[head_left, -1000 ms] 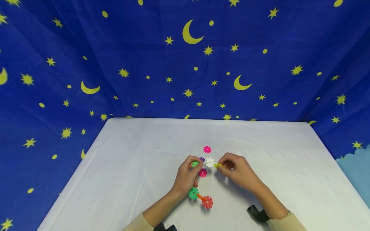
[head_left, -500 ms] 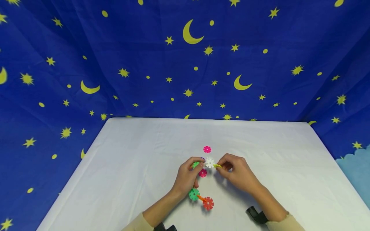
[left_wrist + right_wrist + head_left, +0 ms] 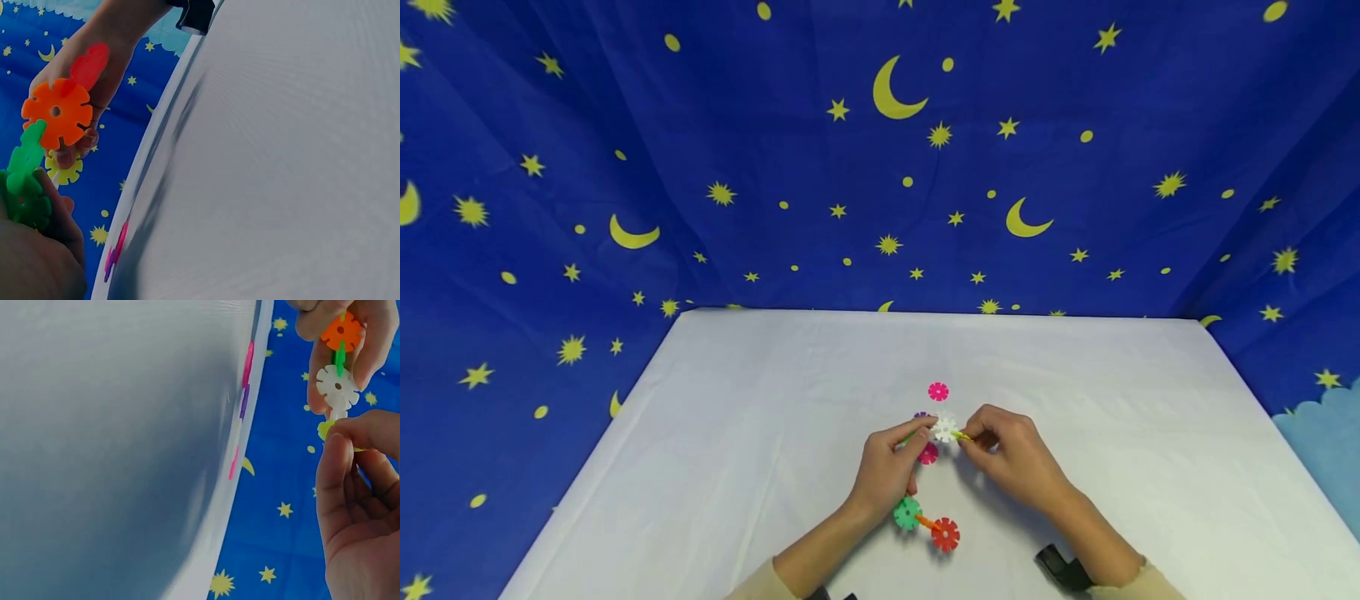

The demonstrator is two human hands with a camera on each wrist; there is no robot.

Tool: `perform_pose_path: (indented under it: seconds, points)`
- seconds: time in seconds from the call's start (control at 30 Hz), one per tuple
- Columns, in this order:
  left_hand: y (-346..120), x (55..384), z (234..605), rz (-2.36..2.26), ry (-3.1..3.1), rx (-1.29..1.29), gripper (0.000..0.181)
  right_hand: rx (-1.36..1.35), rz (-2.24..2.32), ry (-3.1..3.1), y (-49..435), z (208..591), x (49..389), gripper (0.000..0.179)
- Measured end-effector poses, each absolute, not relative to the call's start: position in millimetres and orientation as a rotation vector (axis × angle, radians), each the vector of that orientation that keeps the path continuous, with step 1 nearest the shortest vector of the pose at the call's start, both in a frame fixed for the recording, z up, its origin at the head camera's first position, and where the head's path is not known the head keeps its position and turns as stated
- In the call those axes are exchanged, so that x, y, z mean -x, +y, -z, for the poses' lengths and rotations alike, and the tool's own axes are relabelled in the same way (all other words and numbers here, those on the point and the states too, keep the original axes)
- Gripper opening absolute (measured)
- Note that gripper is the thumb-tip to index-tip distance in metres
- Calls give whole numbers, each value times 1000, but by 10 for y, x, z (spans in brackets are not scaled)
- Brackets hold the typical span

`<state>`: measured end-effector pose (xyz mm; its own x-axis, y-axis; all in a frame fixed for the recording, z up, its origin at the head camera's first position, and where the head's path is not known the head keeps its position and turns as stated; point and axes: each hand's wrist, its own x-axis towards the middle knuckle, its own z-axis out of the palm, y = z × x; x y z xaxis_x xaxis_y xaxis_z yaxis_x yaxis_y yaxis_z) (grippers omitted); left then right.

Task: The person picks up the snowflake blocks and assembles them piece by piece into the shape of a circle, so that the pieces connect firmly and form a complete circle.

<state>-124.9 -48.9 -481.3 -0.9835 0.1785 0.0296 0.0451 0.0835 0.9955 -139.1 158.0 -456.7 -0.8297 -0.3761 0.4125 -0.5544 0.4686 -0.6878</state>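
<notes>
In the head view my left hand [image 3: 887, 467] grips a chain of slotted plastic snowflake discs. A white disc [image 3: 945, 429] sticks out past its fingertips. Below the palm hang a green disc [image 3: 907, 513], an orange disc [image 3: 927, 523] and a red disc [image 3: 945, 535]. Between thumb and forefinger, my right hand [image 3: 1015, 458] pinches a yellow disc [image 3: 960, 435], edge-on at the white disc's right side. The right wrist view has the yellow disc [image 3: 325, 429] right by a white piece below the white disc [image 3: 328, 378], partly hidden by fingers.
On the white table [image 3: 760, 383] lie a pink disc [image 3: 938, 392] at the back, a purple disc [image 3: 921, 415] and another pink disc [image 3: 928, 453] close by the left fingers. A blue star-patterned curtain [image 3: 805, 150] stands behind the table. Black wrist gear [image 3: 1063, 569] sits under the right forearm.
The right hand has drawn the yellow disc slightly left, closer to the white one. The left fingers now cover more of the green piece, and the hanging discs have swung a little down and right.
</notes>
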Motion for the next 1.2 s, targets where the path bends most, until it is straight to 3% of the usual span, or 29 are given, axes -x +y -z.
perform_pose_path:
  seconds: [0.4, 0.7, 1.2]
  points:
    - [-469, 1257, 4781, -2079, 2201, -195, 26, -725, -1281, -2543, 1539, 4561, 1372, 22]
    - [-507, 1182, 4473, -2136, 2121, -171, 28, -698, -1448, -2538, 1552, 4540, 1369, 25]
    - [-560, 1229, 4463, -2164, 2136, -99, 26, -619, -1423, -2785, 1692, 4601, 1568, 14]
